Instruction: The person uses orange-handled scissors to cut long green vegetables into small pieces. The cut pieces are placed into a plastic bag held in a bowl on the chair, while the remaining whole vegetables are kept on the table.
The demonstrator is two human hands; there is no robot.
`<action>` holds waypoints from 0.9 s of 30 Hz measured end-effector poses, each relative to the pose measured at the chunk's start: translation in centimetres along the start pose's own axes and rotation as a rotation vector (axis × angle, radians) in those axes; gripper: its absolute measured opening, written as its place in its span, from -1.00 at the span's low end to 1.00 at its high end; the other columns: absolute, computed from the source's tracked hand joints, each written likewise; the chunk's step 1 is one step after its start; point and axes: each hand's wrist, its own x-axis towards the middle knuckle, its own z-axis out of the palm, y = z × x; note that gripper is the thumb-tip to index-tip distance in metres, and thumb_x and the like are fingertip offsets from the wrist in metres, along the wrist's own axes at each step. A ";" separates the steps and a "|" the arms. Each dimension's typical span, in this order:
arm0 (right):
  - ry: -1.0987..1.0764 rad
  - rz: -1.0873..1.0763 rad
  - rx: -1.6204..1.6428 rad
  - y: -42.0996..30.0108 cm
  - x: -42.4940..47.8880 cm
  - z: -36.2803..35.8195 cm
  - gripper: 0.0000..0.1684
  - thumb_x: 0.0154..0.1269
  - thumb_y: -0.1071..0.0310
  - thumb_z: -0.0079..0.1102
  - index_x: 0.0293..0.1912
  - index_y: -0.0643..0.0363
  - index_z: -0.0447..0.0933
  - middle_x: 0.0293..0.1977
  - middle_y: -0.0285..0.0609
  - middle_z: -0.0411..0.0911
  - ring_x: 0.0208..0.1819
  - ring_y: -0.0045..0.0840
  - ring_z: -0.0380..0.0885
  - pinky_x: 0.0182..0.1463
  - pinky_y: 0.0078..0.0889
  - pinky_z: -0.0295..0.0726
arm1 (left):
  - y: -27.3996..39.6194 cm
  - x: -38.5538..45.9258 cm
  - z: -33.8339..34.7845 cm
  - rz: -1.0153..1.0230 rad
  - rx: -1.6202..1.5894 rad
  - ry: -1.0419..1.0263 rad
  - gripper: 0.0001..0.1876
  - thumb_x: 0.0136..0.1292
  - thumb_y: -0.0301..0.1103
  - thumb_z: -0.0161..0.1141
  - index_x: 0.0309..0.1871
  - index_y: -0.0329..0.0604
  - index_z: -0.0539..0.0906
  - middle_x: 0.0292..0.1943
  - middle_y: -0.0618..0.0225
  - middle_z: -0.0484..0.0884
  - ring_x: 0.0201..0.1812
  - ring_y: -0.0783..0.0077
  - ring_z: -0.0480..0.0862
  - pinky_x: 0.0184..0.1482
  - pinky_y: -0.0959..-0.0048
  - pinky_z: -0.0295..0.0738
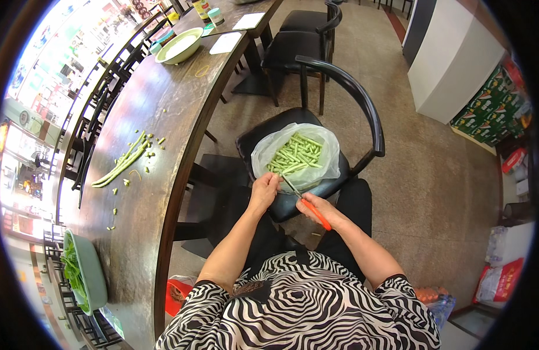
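Orange-handled scissors (316,213) are gripped in my right hand (318,207), their blades pointing up and left toward my other hand. My left hand (266,188) has its fingers pinched together at the near edge of a plastic bag, around what looks like a short end of green bean, mostly hidden. The translucent white bag (329,168) stands wide open on a black chair seat (291,117). Inside it lies a heap of cut green bean pieces (297,153). A few whole long beans (123,164) rest on the wooden table to my left, with trimmed ends scattered around them.
The dark wooden table (138,232) runs along my left side. It carries a pale green basin of leafy greens (88,275) and, farther off, a light green bowl (179,47). The chair's curved black backrest (361,96) rises beyond the bag. A red container (177,296) sits low beside the table.
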 end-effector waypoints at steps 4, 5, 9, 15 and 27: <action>0.012 -0.059 -0.107 0.6 1.1 0.0 -0.49 0.48 -0.13 0.08 0.00 0.16 0.45 -0.42 -0.41 0.41 -0.39 -0.71 0.33 -0.30 -0.60 0.35 | -0.5 0.6 0.6 0.090 0.203 0.066 -0.64 0.51 -0.15 -0.04 -0.26 -0.24 0.62 -0.59 0.37 0.55 -0.49 0.47 0.54 -0.37 0.39 0.44; 0.028 -0.071 -0.109 0.2 1.0 -0.1 -0.49 0.47 -0.13 0.08 -0.01 0.17 0.45 -0.42 -0.41 0.40 -0.40 -0.71 0.33 -0.30 -0.60 0.35 | -0.5 0.8 0.9 0.122 0.199 0.093 -0.64 0.51 -0.15 -0.05 -0.27 -0.23 0.61 -0.58 0.37 0.54 -0.49 0.46 0.53 -0.37 0.40 0.44; 0.035 -0.054 -0.047 -1.6 1.1 -0.5 -0.48 0.46 -0.16 0.09 -0.09 0.17 0.44 -0.44 -0.39 0.39 -0.40 -0.70 0.33 -0.31 -0.57 0.37 | -0.4 1.5 2.1 0.220 0.154 0.136 -0.62 0.53 -0.13 -0.09 -0.31 -0.22 0.55 -0.55 0.36 0.51 -0.48 0.46 0.51 -0.35 0.40 0.43; 0.044 -0.006 0.049 -1.3 2.0 -0.8 -0.47 0.45 -0.21 0.09 -0.21 0.12 0.41 -0.58 -0.41 0.32 -0.59 -0.71 0.28 -0.50 -0.59 0.29 | -0.8 3.2 2.7 0.142 0.034 0.104 -0.62 0.54 -0.15 -0.11 -0.32 -0.23 0.53 -0.53 0.35 0.50 -0.45 0.45 0.50 -0.31 0.42 0.42; -0.234 -0.005 0.525 4.5 -3.3 -4.5 -0.63 0.55 0.08 -0.03 0.05 0.18 0.43 -0.54 -0.39 0.34 -0.60 -0.75 0.25 -0.54 -0.69 0.26 | 13.6 -14.0 -9.3 0.465 0.131 0.422 -0.94 0.37 -0.53 0.21 -0.15 -0.24 0.66 -0.35 0.51 0.57 -0.36 0.70 0.48 -0.30 0.67 0.39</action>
